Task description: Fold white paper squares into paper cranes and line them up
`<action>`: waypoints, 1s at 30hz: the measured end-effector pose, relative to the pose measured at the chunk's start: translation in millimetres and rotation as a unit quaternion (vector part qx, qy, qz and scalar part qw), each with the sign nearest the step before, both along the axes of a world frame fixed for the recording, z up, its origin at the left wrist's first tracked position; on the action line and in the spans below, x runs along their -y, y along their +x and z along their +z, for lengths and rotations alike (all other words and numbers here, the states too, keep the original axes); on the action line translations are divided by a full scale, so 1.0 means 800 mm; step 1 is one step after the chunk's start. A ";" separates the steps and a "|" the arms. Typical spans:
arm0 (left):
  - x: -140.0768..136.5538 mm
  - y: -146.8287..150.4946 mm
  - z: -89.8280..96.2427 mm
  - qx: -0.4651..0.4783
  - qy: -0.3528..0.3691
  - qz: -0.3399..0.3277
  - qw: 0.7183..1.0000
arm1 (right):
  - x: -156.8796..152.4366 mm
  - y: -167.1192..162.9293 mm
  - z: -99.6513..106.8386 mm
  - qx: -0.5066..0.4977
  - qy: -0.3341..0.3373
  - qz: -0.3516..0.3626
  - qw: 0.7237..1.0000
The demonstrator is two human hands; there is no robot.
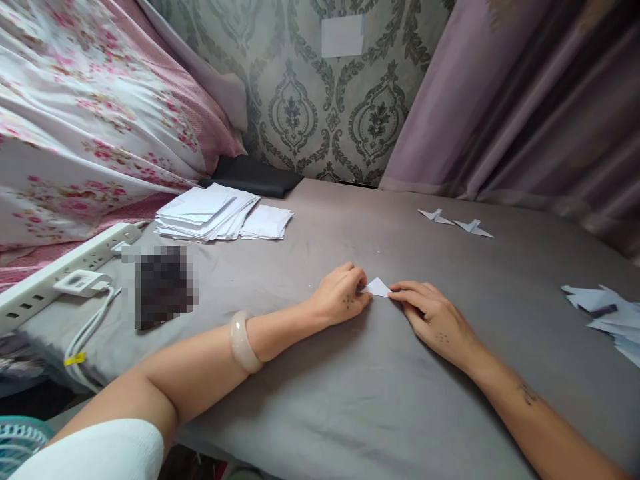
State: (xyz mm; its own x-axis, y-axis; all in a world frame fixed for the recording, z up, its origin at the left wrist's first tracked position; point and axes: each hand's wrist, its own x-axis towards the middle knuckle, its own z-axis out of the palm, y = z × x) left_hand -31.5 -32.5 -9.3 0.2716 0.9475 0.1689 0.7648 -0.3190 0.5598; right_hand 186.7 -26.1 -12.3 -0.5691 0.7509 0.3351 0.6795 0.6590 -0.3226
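A small piece of white paper (pixel 379 288), folded to a triangle with its point away from me, lies between my hands on the grey cloth. My left hand (pixel 344 293), fingers curled, pinches the paper's left corner. At the right corner, my right hand (pixel 433 319) has its thumb and fingertips closed on the paper edge. Farther off to the right lie two folded paper birds (pixel 437 217), (pixel 473 228). A pale bangle (pixel 245 343) is round my left wrist.
White paper sheets (pixel 200 212) and a smaller paper stack (pixel 266 223) lie at back left, before a black folded item (pixel 255 176). A power strip (pixel 75 273) with cables runs along the left, near a blurred dark object (pixel 163 287). More folded papers (pixel 613 317) lie at far right.
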 end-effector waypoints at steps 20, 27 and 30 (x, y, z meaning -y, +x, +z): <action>-0.006 -0.005 -0.008 0.000 0.071 -0.077 0.994 | 0.009 -0.003 0.001 -0.100 -0.079 -0.050 0.991; -0.005 -0.002 0.000 -0.078 0.111 -0.127 0.983 | 0.009 -0.003 0.000 -0.067 -0.062 -0.041 0.995; -0.002 0.002 0.003 -0.055 0.076 -0.101 0.990 | 0.009 -0.002 -0.001 -0.073 -0.062 -0.036 0.995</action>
